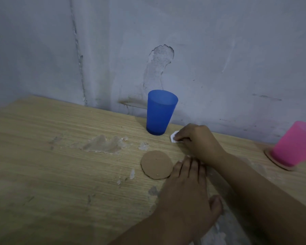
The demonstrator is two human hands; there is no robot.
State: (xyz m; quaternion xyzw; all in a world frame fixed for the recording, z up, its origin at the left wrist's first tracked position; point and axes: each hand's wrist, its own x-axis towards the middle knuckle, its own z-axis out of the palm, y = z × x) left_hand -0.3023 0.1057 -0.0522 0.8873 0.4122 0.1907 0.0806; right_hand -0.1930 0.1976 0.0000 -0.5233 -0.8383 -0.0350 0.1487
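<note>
A blue plastic cup (160,112) stands upright on the wooden table (42,156) close to the wall. Just right of its base, my right hand (198,140) pinches a small white wad (174,137) against the table top. A round brown cardboard coaster (155,164) lies flat in front of the cup. My left hand (187,191) rests flat on the table with straight fingers, its fingertips beside the coaster's right edge.
A pink cup (293,145) stands on a second cardboard coaster (272,159) at the right edge of view. The table top has worn, peeled patches (104,144). A chipped grey wall (162,55) runs right behind the table.
</note>
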